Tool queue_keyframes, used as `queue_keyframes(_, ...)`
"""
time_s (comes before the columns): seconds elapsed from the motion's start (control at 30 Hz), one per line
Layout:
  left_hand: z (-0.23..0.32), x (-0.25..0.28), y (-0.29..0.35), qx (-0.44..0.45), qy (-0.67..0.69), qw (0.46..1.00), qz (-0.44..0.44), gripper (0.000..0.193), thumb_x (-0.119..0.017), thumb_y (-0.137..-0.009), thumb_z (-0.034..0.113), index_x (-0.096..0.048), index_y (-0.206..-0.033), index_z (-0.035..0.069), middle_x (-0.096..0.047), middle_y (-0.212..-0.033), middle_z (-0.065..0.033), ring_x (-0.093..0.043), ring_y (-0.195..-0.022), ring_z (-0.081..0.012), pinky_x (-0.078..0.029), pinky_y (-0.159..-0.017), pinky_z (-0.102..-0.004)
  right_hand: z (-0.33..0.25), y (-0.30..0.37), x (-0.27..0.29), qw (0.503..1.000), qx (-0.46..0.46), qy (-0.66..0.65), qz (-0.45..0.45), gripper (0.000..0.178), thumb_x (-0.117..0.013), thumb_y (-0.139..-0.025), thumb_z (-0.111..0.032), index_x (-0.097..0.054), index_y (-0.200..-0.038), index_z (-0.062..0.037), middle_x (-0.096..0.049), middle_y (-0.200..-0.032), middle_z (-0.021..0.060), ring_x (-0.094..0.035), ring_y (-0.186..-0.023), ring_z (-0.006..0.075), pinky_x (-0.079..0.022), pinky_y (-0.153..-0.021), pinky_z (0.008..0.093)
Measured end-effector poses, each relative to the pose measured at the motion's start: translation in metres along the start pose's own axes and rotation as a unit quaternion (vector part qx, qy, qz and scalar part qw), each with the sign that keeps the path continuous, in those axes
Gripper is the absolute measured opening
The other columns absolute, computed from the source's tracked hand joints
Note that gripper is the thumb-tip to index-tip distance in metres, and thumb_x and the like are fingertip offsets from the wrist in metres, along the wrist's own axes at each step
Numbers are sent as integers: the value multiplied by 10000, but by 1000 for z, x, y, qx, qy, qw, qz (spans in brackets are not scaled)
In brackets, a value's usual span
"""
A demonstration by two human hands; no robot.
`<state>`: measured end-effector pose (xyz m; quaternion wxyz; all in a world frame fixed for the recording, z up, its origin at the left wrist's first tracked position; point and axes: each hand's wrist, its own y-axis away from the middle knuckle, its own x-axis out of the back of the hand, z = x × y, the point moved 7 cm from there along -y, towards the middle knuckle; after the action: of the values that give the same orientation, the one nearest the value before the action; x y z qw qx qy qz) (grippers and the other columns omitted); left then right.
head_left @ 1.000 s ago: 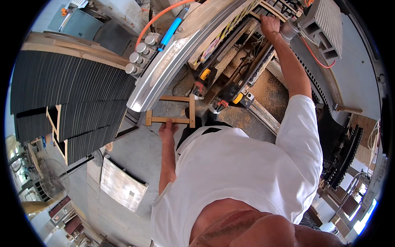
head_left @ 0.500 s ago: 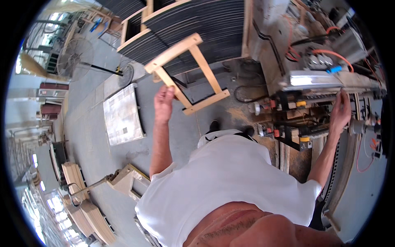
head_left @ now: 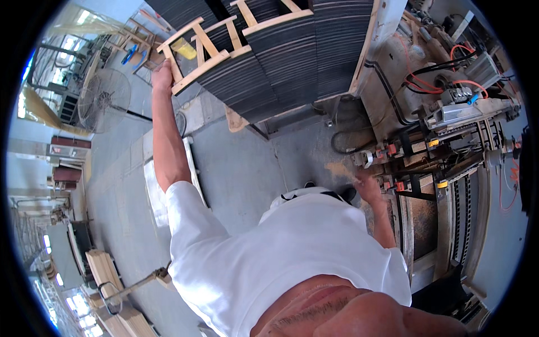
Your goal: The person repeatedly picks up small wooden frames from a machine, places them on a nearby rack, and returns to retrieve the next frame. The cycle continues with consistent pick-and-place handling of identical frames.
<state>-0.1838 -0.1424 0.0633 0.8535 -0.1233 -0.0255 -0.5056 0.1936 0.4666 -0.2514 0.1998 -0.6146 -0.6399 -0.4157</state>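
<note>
My left hand (head_left: pixel 162 77) is stretched far to the front left, its fingers closed round one crossbar of a pale wooden frame (head_left: pixel 202 71). That frame has two long rails joined by two crossbars, and it is at the left end of a tall stack of dark sheets (head_left: pixel 281 73). Whether it rests on the stack or is still held just above, I cannot tell. More pale wooden frames (head_left: pixel 278 21) lie on top of the stack. My right hand (head_left: pixel 368 188) is low at my right side, beside the machine's front clamps, blurred, its fingers unclear.
On the right stands a machine (head_left: pixel 449 118) with a metal beam, red and yellow clamp parts and orange hoses. A floor fan (head_left: pixel 104 98) is at the left, near a pale flat sheet (head_left: pixel 157 194) on the floor. Wooden boards (head_left: pixel 104 267) are piled at the lower left.
My left hand has carried the wooden frame forward and left, from over the floor to the stack. My right hand has left the machine's metal beam and come down towards my body.
</note>
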Motion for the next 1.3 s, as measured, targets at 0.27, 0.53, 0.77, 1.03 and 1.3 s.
queue_keyframes(0.27,0,-92,-37,-131,-381,915,-22,347,-630,-824,332,-720,-911,9,-677,-746,-129,-647,-744,-223,-493,-716,-346,63,57,-56,990,-115,-83,17,341,-717,-727,-171,-678,-1030,-21,-687,-947,184,-668,-908,314,-524,-795,386)
queue_keyframes(0.53,67,-73,42,-302,-282,911,3,390,-664,-859,315,-666,-1048,-26,-677,-939,-155,-647,-829,-210,-514,-778,-328,84,59,-74,989,-91,-79,84,292,-693,-742,-148,-681,-980,20,-686,-870,183,-673,-820,264,-520,-759,344)
queue_keyframes(0.77,39,-189,264,-246,84,915,-307,118,-583,-888,6,-661,-977,5,-648,-912,-54,-571,-787,-86,-463,-716,-217,34,79,68,947,-129,-133,262,296,-614,-844,-112,-626,-1122,-12,-667,-963,177,-648,-896,312,-497,-781,383)
queue_keyframes(1.03,-108,-347,537,-64,-62,616,-783,267,-628,-893,148,-633,-1098,-22,-680,-923,-85,-627,-848,-129,-494,-769,-261,-57,310,280,756,-198,314,540,240,-688,-787,-135,-653,-1016,-72,-649,-1080,115,-594,-1030,323,-473,-882,404)
queue_keyframes(1.3,-137,-395,585,-135,-86,472,-867,329,-640,-882,184,-632,-1113,-50,-691,-945,-110,-646,-866,-143,-507,-787,-277,-129,621,279,413,-657,458,433,255,-629,-854,-338,-669,-994,-129,-661,-1059,80,-619,-1002,299,-490,-826,407)
